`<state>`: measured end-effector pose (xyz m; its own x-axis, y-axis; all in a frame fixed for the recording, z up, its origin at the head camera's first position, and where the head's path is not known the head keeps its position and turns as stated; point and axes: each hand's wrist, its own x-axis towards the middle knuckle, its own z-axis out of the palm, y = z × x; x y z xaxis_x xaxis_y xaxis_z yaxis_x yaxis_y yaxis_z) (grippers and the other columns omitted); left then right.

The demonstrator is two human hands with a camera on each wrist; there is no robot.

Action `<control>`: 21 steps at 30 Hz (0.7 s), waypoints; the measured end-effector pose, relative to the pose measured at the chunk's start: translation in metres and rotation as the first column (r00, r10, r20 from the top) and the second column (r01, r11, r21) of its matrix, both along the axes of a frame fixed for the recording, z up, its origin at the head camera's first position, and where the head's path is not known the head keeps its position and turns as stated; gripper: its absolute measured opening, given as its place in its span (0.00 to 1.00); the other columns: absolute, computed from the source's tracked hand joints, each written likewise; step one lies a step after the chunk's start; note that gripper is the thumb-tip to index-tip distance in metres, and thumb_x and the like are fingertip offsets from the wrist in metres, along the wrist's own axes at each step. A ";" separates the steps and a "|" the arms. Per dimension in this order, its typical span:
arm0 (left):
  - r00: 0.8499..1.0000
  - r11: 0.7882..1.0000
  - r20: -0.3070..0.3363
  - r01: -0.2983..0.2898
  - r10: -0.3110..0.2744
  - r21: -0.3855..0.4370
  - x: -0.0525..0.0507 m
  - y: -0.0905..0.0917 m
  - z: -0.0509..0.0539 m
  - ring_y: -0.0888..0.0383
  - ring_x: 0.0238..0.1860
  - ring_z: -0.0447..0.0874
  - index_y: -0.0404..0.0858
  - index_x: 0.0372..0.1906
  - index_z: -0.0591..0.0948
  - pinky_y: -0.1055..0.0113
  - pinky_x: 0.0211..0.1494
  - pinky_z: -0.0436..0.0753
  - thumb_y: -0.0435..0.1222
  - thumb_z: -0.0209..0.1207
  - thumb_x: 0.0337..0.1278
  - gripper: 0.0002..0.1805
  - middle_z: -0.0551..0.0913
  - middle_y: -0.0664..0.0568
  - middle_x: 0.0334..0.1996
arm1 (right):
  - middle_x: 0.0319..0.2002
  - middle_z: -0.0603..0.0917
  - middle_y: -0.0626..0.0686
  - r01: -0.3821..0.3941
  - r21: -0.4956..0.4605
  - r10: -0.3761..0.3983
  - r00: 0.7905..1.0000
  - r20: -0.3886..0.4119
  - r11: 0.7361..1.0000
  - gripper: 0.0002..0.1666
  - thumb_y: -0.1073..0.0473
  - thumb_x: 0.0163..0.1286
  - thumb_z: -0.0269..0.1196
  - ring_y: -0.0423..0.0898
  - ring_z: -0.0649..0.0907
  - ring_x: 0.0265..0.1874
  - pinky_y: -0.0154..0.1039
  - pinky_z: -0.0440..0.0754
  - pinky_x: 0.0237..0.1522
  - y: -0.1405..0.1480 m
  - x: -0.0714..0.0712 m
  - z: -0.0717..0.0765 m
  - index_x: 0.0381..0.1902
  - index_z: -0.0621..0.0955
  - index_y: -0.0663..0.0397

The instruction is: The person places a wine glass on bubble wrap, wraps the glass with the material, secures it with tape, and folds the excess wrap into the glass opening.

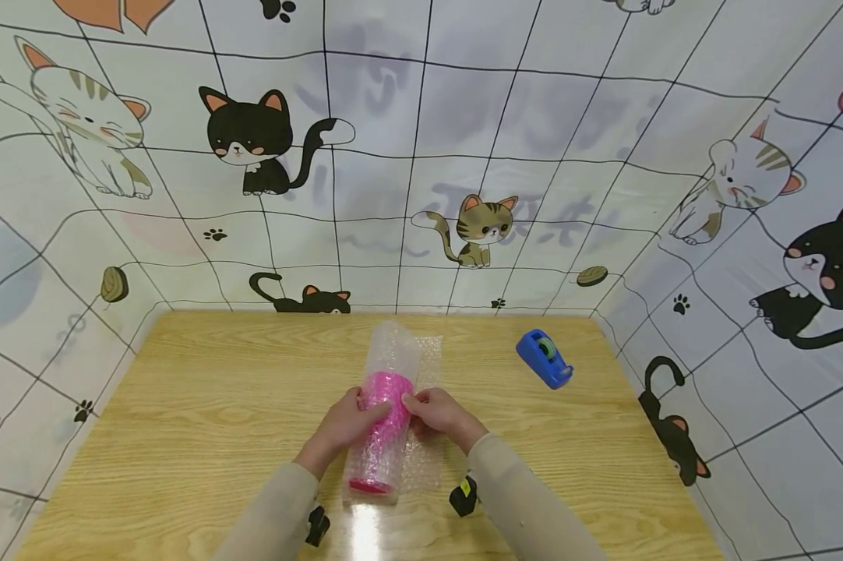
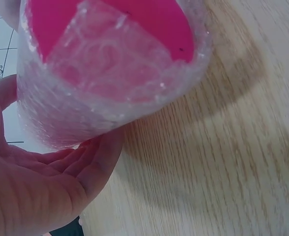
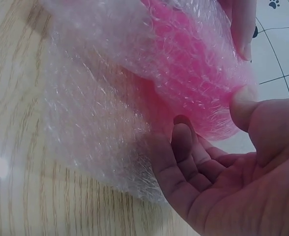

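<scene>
A bright pink cylinder (image 1: 391, 383) lies lengthwise on the table, rolled in clear bubble wrap (image 1: 425, 460). The wrap sticks out past its far end, and a loose flap lies flat to the right. My left hand (image 1: 343, 427) grips the roll from the left, thumb across the top. In the left wrist view, the cylinder's pink end (image 2: 159, 27) shows, partly covered by folded wrap. At the roll's right side, my right hand (image 1: 444, 413) holds the wrap; the right wrist view shows its thumb on the roll and curled fingers (image 3: 169, 167) by the flap.
A blue tape dispenser (image 1: 544, 358) with a greenish roll stands at the back right of the wooden table (image 1: 239, 389). Cat-printed sheeting (image 1: 393, 156) surrounds the table at the back and sides. A small black device (image 1: 463, 496) sits at the right wrist.
</scene>
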<state>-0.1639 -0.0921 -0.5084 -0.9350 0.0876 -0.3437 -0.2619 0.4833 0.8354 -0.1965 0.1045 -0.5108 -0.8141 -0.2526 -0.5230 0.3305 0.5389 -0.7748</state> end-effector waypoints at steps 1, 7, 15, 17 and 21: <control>1.000 1.000 0.001 -0.004 0.004 -0.005 0.000 0.001 -0.001 0.41 0.55 0.79 0.27 0.67 0.65 0.47 0.57 0.81 0.56 0.59 0.57 0.44 0.76 0.33 0.58 | 0.32 0.83 0.58 0.003 0.007 -0.003 1.000 -0.001 1.000 0.27 0.40 0.73 0.55 0.47 0.82 0.27 0.41 0.85 0.36 0.000 0.000 0.000 0.45 0.79 0.61; 1.000 1.000 -0.007 0.000 0.000 -0.020 0.001 0.002 0.000 0.40 0.55 0.79 0.27 0.67 0.64 0.46 0.56 0.81 0.56 0.60 0.57 0.45 0.76 0.32 0.59 | 0.36 0.84 0.58 0.026 0.040 -0.026 1.000 -0.016 0.999 0.27 0.40 0.71 0.57 0.48 0.83 0.32 0.42 0.85 0.40 0.001 0.001 0.003 0.48 0.78 0.60; 1.000 0.998 -0.021 0.011 -0.012 -0.054 0.001 0.004 0.001 0.39 0.56 0.78 0.28 0.67 0.64 0.45 0.57 0.80 0.58 0.60 0.56 0.46 0.75 0.32 0.60 | 0.34 0.87 0.59 -0.007 0.001 0.007 0.999 -0.045 1.000 0.24 0.45 0.72 0.58 0.52 0.87 0.34 0.45 0.87 0.43 0.004 0.000 0.011 0.44 0.83 0.63; 1.000 0.998 -0.021 0.012 -0.013 -0.057 0.002 0.005 0.001 0.39 0.57 0.78 0.28 0.67 0.65 0.45 0.57 0.80 0.58 0.61 0.56 0.45 0.75 0.32 0.60 | 0.34 0.88 0.59 -0.007 -0.024 0.006 1.000 -0.027 1.000 0.27 0.43 0.72 0.58 0.53 0.88 0.35 0.46 0.87 0.44 0.005 -0.001 0.012 0.43 0.83 0.64; 1.000 0.999 -0.026 0.013 -0.015 -0.047 0.002 0.006 0.000 0.39 0.56 0.78 0.28 0.66 0.65 0.45 0.57 0.80 0.57 0.61 0.56 0.44 0.76 0.32 0.60 | 0.34 0.88 0.58 -0.013 -0.043 0.012 1.000 -0.027 0.999 0.33 0.36 0.69 0.57 0.54 0.88 0.35 0.47 0.87 0.43 0.004 -0.002 0.014 0.40 0.83 0.65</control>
